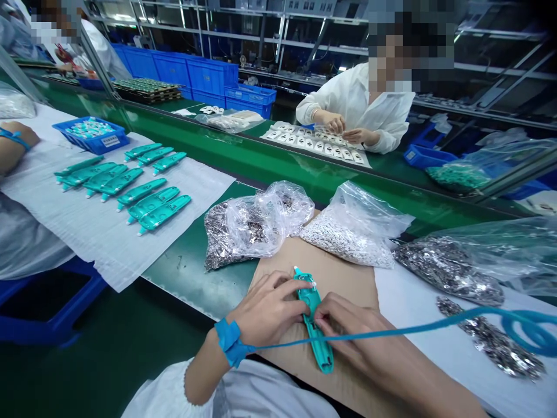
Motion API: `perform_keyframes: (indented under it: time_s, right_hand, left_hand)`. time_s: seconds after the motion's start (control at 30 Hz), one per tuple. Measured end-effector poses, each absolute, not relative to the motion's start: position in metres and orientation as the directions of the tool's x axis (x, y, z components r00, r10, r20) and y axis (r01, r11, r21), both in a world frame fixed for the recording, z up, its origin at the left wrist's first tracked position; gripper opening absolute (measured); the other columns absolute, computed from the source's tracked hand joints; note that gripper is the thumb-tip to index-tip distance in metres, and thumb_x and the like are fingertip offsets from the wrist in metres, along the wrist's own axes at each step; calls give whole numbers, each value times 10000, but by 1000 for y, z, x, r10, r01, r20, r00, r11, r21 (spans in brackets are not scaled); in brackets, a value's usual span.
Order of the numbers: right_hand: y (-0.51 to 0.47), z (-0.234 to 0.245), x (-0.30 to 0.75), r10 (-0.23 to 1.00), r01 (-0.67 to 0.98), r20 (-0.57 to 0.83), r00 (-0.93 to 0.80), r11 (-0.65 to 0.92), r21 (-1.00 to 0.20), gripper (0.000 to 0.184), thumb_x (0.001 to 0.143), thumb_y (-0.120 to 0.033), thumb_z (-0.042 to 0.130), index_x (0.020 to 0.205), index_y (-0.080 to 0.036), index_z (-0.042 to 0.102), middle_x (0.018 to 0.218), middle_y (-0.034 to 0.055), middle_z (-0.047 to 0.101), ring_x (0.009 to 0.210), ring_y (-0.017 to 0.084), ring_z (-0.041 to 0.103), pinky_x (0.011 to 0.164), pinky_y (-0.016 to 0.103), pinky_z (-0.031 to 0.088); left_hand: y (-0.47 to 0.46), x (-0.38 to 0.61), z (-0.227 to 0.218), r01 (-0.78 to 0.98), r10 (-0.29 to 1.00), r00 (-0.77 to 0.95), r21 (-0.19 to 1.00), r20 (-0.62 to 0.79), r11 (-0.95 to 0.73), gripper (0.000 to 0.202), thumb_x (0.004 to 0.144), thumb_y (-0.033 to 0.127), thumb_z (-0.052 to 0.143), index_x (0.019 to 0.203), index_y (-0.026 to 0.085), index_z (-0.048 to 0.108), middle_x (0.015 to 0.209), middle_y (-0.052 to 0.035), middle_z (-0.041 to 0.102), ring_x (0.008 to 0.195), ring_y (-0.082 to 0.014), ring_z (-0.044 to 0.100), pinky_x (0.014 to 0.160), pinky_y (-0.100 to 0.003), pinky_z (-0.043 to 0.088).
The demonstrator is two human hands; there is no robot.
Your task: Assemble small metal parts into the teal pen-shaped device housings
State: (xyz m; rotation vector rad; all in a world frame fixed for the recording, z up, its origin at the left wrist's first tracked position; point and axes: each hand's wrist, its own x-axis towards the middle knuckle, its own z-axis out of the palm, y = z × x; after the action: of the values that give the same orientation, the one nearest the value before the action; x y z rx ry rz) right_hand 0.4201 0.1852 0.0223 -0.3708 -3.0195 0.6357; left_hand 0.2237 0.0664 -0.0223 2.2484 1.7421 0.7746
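A teal plastic housing (321, 345) with a white tip lies on the brown cardboard in front of me, its inner side up. My left hand (272, 307) grips it from the left, index finger across its upper part and thumb at its middle. The fingertips of my right hand (343, 322) are pinched together against the housing's right edge. Whatever they hold, if anything, is hidden. Around my left wrist sits a blue wrist strap (232, 342), its cord running right across my right hand.
Beyond the cardboard (291, 258) stand bags of small metal parts (226, 232) and white parts (348, 238). Loose metal pieces (491, 339) lie right. Teal housings (159, 212) and a blue tray (91, 133) are at left, near another person's arm (17, 145). A co-worker (357, 98) sits opposite.
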Motion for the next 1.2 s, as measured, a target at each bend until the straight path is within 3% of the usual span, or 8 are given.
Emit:
perform_keyframes:
  time_s: [0.23,0.47,0.87,1.2]
  right_hand:
    - [185,19,418,193,175,19,-981,923,-342,205,1017,-235,400,902,-235,570,803,10,647,508,123,565,510,251,421]
    - [185,24,419,142,117,64,-988,947,-300,273,1035,-285,391,906,-237,627,765,18,670,509,115,578,506,224,419]
    - [184,28,417,256,264,-88,-963,821,-506,229,1005,-291,445,888,-250,638,862,34,668,682,160,647,591,255,492]
    - [190,46,405,157,238,-190,-969,793,-561,291,992,-238,449,862,-261,708,877,39,693,734,166,679,632,251,500]
  left_hand:
    - [68,224,-31,850,932,163,434,323,-299,137,980,317,582,1066,278,682,1375,20,595,1193,-234,495,993,-353,423]
    - [70,224,-36,847,922,164,428,352,-314,121,981,343,587,1042,282,672,1375,58,596,1223,-239,480,992,-366,414]
    - [71,223,-37,844,934,161,447,319,-298,118,971,363,604,1025,313,696,1393,66,591,1238,-234,497,977,-361,412]
    - [69,223,-31,842,945,185,452,268,-293,136,972,372,601,1029,302,703,1397,56,591,1225,-244,510,963,-371,408]
